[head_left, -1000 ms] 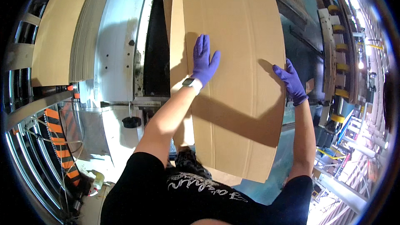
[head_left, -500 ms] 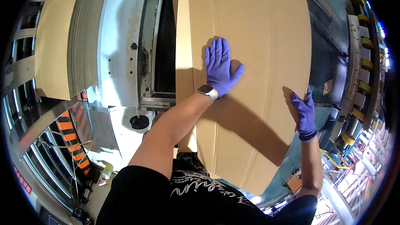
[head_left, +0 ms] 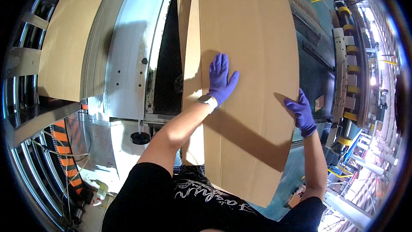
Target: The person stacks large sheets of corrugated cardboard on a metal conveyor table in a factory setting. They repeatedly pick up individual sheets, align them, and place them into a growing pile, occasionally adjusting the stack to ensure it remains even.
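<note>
A large flat sheet of brown cardboard (head_left: 253,43) fills the middle of the view, lying on top of a stack of similar sheets (head_left: 189,38). My left hand (head_left: 221,78), in a purple glove with a watch at the wrist, lies flat and spread on the sheet's face. My right hand (head_left: 301,112), also gloved in purple, grips the sheet's right edge with fingers curled over it. The sheet's near corner hangs over my dark shirt.
A second tall stack of cardboard sheets (head_left: 71,38) stands at the left beside a white machine panel (head_left: 133,56). Orange-and-black striped guards (head_left: 64,154) and cables are at the lower left. A conveyor with yellow rollers (head_left: 349,60) runs along the right.
The cardboard sheet has shifted right and nearer to me. My left hand moved right across its face, and my right hand slid lower down along the right edge.
</note>
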A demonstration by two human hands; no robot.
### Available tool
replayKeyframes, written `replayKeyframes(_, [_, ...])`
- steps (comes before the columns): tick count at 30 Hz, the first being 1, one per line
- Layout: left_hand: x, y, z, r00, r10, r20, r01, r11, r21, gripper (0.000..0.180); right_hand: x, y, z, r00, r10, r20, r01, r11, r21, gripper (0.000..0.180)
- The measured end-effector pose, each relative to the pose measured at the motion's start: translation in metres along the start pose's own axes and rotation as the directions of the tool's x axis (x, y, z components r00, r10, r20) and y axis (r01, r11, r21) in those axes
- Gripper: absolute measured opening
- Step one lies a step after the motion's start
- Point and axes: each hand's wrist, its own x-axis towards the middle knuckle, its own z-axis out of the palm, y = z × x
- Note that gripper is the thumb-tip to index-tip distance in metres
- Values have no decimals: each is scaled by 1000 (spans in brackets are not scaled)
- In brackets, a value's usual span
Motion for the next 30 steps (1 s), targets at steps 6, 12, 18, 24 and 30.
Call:
replayKeyframes(6, [33,3,23,998,-62,-12,62,998,-14,81,24,10,-39,961,-156,227,219,932,-289,43])
replayKeyframes(12, [26,5,34,999,-48,16,46,989,137,89,27,17,-3,986,119,-120,-93,975,201,54])
replayKeyframes(18, [30,9,30,995,-62,79,50,989,142,92,23,45,-21,991,94,-98,-87,993,76,54])
replayKeyframes(24, [32,6,37,999,-13,36,7,988,157,93,26,27,-11,992,70,-107,-64,996,61,46])
replayKeyframes(30, [34,1,25,998,-47,41,46,998,36,87,27,-4,-4,989,114,-93,-107,992,74,46])
